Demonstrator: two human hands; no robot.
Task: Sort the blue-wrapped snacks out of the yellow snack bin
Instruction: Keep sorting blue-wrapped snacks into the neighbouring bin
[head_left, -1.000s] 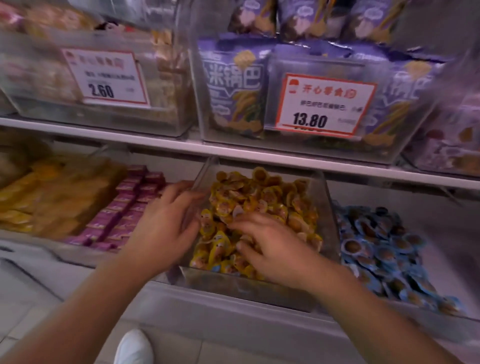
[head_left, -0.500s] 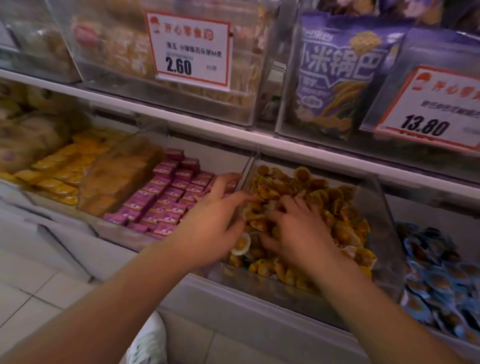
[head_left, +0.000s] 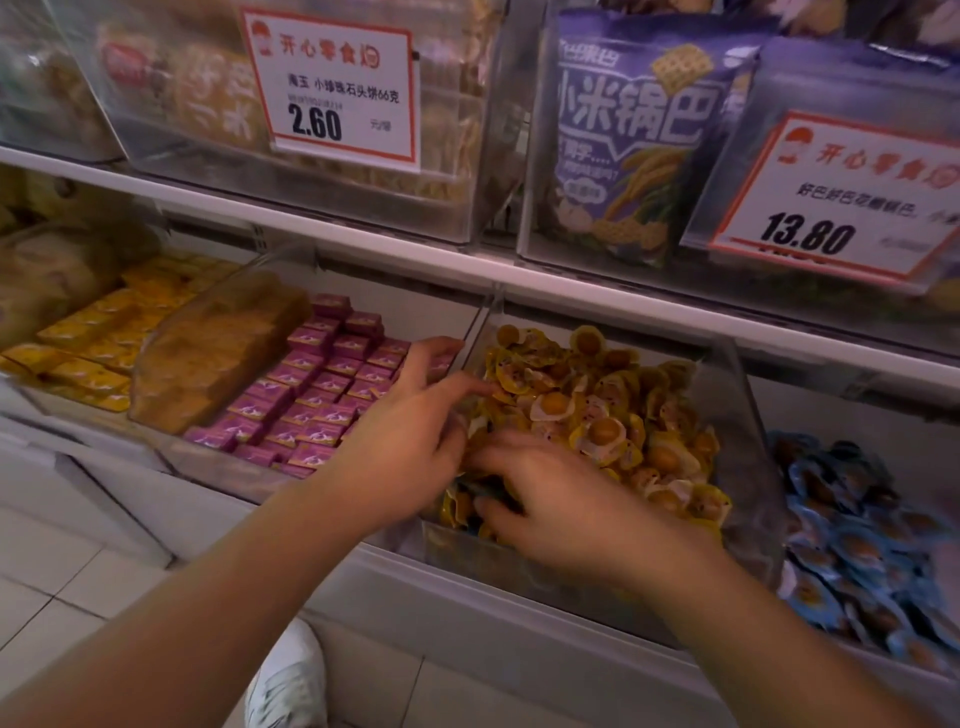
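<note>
The clear yellow snack bin (head_left: 748, 457) on the lower shelf is heaped with yellow-wrapped snacks (head_left: 602, 431). Both hands are in its front left corner. My left hand (head_left: 410, 441) reaches over the bin's left wall, fingers spread and touching the pile. My right hand (head_left: 561, 504) lies just right of it, blurred, fingers curled down into the snacks. What either hand has under its fingers is hidden. A sliver of blue wrapper (head_left: 469, 527) shows under my right thumb. The blue-wrapped snacks (head_left: 852, 545) fill the neighbouring bin on the right.
Left of the yellow bin lie purple packets (head_left: 322, 395), a tan bag (head_left: 213, 353) and orange packets (head_left: 98, 343). The upper shelf (head_left: 467, 270) overhangs, carrying clear bins with price tags 2.60 (head_left: 337, 88) and 13.80 (head_left: 831, 197). A white shoe (head_left: 291, 680) is on the tiled floor.
Both hands have drawn toward the bin's front left corner. My right hand slid nearer and lower into the pile. The view has shifted slightly left and closer.
</note>
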